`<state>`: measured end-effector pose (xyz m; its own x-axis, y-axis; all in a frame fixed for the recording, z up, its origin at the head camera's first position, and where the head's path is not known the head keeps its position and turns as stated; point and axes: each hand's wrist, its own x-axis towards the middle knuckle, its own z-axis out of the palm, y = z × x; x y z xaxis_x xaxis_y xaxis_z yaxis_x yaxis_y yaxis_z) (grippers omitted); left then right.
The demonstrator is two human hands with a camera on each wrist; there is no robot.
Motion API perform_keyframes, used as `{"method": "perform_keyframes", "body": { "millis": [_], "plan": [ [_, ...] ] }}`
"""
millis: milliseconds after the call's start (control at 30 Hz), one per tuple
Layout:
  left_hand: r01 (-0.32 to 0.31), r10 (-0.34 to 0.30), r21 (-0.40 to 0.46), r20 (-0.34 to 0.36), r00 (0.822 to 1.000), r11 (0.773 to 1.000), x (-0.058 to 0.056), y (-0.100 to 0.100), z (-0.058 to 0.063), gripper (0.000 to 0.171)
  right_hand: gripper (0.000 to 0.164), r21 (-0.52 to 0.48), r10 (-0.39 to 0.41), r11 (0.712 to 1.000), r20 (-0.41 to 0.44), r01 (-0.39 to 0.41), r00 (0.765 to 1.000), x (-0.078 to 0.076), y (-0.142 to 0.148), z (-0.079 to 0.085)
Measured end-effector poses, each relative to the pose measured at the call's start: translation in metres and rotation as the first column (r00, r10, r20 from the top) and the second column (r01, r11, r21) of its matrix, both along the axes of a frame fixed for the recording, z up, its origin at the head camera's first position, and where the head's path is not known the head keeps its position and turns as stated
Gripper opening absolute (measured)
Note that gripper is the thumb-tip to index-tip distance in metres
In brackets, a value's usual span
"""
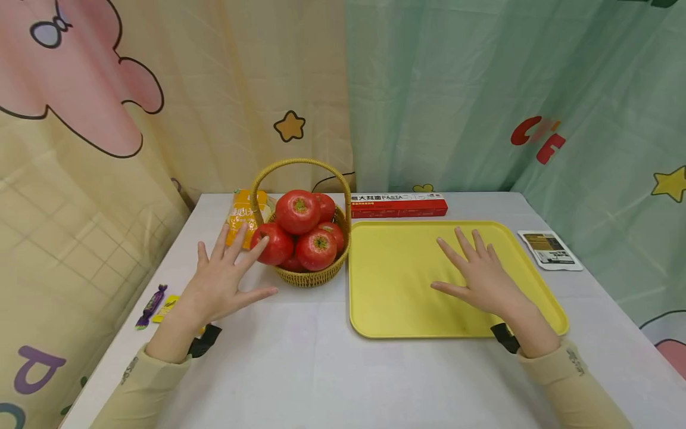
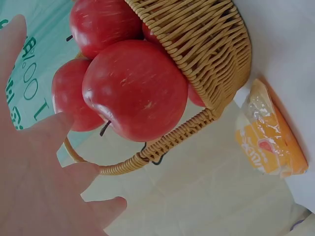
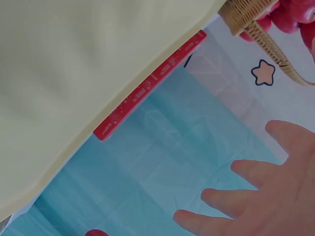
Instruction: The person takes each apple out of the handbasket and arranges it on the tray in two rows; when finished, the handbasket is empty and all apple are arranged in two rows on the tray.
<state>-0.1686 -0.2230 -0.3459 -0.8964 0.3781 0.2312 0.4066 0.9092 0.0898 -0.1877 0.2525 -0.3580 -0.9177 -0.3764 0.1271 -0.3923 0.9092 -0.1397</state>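
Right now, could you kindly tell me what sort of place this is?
Probably a staged tabletop set-up: printed curtains hang behind a white table bearing a basket of apples and a yellow tray.

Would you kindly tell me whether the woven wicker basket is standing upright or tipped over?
Upright: the woven tan wicker basket stands on its base, its arched handle overhead and round red apples heaped inside.

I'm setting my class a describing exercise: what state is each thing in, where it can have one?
Left hand, fingers spread, holding nothing
Right hand, fingers spread, holding nothing
Basket, upright, handle up
Apples, piled, no cuts visible
Tray, flat, rim up
Pasta box, no opening visible
Orange packet, partly hidden; seal unclear
Purple sweet, wrapped
Yellow packet, partly hidden; seal unclear
White-edged packet, flat; seal unclear
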Motion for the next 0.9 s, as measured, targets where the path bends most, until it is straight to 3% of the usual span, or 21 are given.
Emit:
{"method": "perform_keyframes", "body": {
  "millis": [367,567,733,833,900],
  "plan": [
    [-0.004,0.006,0.117,-0.017,1.000,0.993,-0.007,0.001,0.014,0.088,0.088,-0.189,0.097,0.978,0.017,-0.092,0.995,-0.005,-0.028,0.009],
    [-0.024,0.025,0.255,0.001,1.000,0.967,-0.016,0.001,0.025,0.086,0.085,-0.246,0.146,0.959,0.009,-0.139,0.989,-0.009,-0.058,0.019],
    [-0.008,0.014,0.431,-0.012,1.000,0.902,-0.027,0.000,0.028,0.083,0.081,-0.317,0.176,0.933,-0.006,-0.169,0.984,-0.014,-0.087,0.026],
    [0.003,0.017,0.555,-0.031,0.999,0.832,-0.036,0.000,0.026,0.078,0.079,-0.378,0.194,0.907,-0.017,-0.186,0.981,-0.020,-0.103,0.027],
    [0.021,0.019,0.642,-0.054,0.998,0.766,-0.042,0.001,0.025,0.073,0.077,-0.433,0.203,0.881,-0.018,-0.191,0.979,-0.024,-0.113,0.027]
  ]
}}
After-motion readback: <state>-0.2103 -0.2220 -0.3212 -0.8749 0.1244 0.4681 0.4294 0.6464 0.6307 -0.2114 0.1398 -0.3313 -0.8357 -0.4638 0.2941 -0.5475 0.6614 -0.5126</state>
